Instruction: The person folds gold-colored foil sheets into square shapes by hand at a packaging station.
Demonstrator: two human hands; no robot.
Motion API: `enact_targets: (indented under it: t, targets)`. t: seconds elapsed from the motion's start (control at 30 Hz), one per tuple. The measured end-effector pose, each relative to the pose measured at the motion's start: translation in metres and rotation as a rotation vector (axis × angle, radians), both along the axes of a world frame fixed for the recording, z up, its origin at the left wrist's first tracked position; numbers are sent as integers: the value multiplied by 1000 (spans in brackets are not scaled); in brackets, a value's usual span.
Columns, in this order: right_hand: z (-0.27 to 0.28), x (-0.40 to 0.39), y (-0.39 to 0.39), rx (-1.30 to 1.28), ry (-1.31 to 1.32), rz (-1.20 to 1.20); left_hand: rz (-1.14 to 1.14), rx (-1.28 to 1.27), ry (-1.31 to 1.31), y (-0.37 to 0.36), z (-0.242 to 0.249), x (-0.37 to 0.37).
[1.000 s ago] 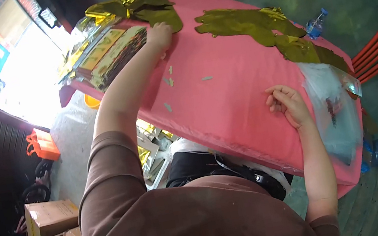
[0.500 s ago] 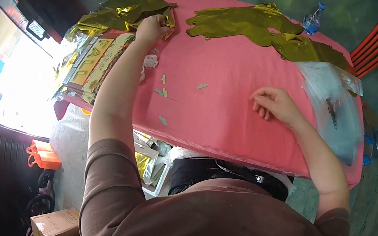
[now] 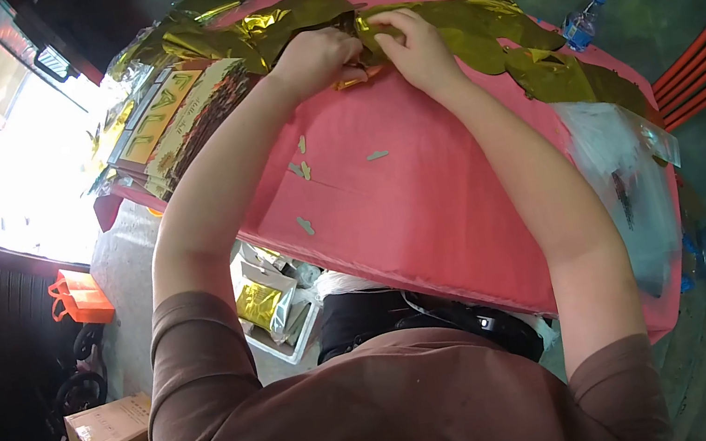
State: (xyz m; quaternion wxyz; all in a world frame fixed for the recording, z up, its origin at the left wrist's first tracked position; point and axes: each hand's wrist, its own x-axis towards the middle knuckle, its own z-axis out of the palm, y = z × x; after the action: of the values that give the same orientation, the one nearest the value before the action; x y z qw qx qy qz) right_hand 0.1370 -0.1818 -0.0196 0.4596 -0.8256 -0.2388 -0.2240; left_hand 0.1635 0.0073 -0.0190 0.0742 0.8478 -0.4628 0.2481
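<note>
Flat gold foil pieces (image 3: 293, 12), which look like uninflated foil balloons, lie along the far side of the pink-covered table (image 3: 426, 207). My left hand (image 3: 323, 60) is closed on the end of the left foil, fingers curled; a small orange-gold glint shows beneath it. Close beside it, my right hand (image 3: 417, 48) bends its fingers and thumb onto crumpled gold foil between the two hands. The fingertips are partly hidden by foil. A second stretch of gold foil (image 3: 471, 30) extends right from my right hand.
Printed flat packs (image 3: 183, 113) are stacked at the table's left. Several small pale tabs (image 3: 305, 170) lie mid-table. Clear plastic bags (image 3: 620, 183) cover the right end, near a water bottle (image 3: 585, 24). Below are a white bin (image 3: 286, 350) and cardboard boxes (image 3: 110, 424).
My right hand has moved from above the table's right side up to the foil beside my left hand. My left hand has shifted right, drawing the left foil closer to the right one.
</note>
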Motion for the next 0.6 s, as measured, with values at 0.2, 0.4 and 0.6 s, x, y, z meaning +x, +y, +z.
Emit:
enact_targets:
  t: [0.2, 0.4, 0.6]
  targets:
    - [-4, 21, 1, -451, 95, 128, -79, -18, -48, -5, 3, -16]
    - [-1, 34, -14, -2, 327, 95, 201, -578, 83, -7, -28, -7]
    - [0, 28, -28, 291, 571, 192, 198, -737, 731, -7, -24, -7]
